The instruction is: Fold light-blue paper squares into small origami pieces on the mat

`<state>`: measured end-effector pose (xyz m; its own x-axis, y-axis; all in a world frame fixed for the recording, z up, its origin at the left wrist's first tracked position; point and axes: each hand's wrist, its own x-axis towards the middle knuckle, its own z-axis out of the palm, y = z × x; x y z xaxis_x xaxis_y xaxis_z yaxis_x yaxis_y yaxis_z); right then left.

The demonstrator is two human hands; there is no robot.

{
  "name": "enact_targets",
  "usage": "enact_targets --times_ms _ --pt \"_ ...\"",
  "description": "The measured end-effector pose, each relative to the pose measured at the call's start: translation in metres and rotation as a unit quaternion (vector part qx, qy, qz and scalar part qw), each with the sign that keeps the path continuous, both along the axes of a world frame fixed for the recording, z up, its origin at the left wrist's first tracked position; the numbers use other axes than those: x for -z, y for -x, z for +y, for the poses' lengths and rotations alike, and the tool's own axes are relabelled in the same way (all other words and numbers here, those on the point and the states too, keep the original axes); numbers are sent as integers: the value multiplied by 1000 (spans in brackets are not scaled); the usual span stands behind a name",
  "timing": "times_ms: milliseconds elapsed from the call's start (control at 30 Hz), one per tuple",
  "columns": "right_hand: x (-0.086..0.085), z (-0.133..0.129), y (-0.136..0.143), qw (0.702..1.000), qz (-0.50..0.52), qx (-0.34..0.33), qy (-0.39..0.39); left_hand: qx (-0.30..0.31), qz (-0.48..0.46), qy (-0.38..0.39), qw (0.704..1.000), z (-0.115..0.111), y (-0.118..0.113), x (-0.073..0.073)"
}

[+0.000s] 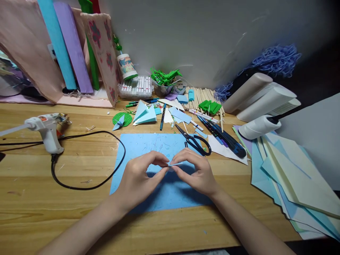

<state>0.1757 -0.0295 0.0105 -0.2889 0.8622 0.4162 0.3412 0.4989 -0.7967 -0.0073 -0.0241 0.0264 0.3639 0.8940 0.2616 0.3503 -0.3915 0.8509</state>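
Observation:
A small light-blue piece of paper is pinched between the fingertips of both hands, above a blue sheet lying on the wooden table. My left hand holds the piece's left end between thumb and fingers. On the right side, my right hand grips it the same way, and the fingertips of both hands nearly meet. Fingers cover much of the piece, so its full shape is hidden. Black-handled scissors lie partly on the blue sheet, just beyond my right hand.
A white glue gun with a looping black cord sits at the left. Behind are markers, folded paper and wooden sticks. Paper sheets and white rolls stand at the right.

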Motion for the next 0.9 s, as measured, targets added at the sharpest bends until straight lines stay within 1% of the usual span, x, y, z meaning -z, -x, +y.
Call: enact_targets --times_ms 100,200,400,500,667,800,900 --pt "-1 0 -2 998 3 16 -53 3 11 -72 997 1 1 0" --pt "-1 0 -4 996 7 21 -85 -10 16 -114 993 2 2 0" --pt "2 2 -4 995 -12 3 -103 -25 31 -155 987 2 2 -4" --pt "2 2 -2 994 -26 -8 -109 -13 50 -186 981 1 2 -6" --pt "1 -1 -1 991 -38 0 -127 9 75 -254 964 2 2 -4" --pt "2 1 -4 989 -58 -2 -139 32 66 -268 961 2 2 0" --pt "1 4 -6 990 -49 3 -130 50 47 -261 963 0 2 1"
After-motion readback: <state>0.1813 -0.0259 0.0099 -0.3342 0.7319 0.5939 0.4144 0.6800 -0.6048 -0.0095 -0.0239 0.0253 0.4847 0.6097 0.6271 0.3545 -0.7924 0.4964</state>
